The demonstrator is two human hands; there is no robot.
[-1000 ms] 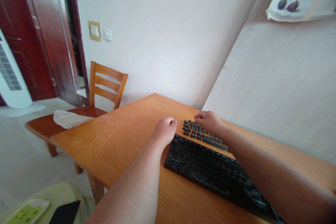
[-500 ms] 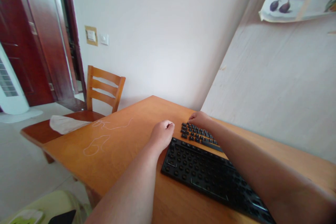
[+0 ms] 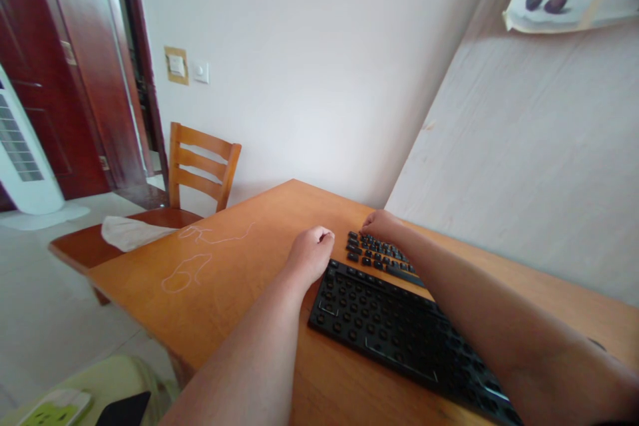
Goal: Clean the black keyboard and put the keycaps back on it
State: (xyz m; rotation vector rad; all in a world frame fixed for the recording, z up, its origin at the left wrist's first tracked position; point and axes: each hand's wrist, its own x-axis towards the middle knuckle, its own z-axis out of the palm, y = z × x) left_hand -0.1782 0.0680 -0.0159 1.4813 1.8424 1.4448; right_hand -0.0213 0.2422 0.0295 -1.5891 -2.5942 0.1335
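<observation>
A black keyboard base (image 3: 379, 329), its keycaps off and rows of switches showing, lies at an angle on the wooden table (image 3: 239, 286). Behind it are rows of loose black keycaps (image 3: 382, 254) laid out on the wood. My left hand (image 3: 313, 251) is closed beside the base's far left corner; whatever its fingers may hold is hidden. My right hand (image 3: 382, 225) reaches over the base to the far left end of the keycap rows. Its fingers are bent together at the keycaps, and I cannot see what is between them. My right forearm covers part of the base and keycaps.
A wooden chair (image 3: 204, 170) stands beyond the left table edge, with a white cloth (image 3: 132, 233) near its seat. White string-like lines (image 3: 187, 273) mark the tabletop. A pale green stool (image 3: 117, 379) at lower left holds a dark flat object (image 3: 124, 409) and a green-white power strip (image 3: 57, 409).
The view has shifted slightly, so the whole scene sits a little differently in frame. Both hands keep nearly the same place relative to the keyboard base and keycaps.
</observation>
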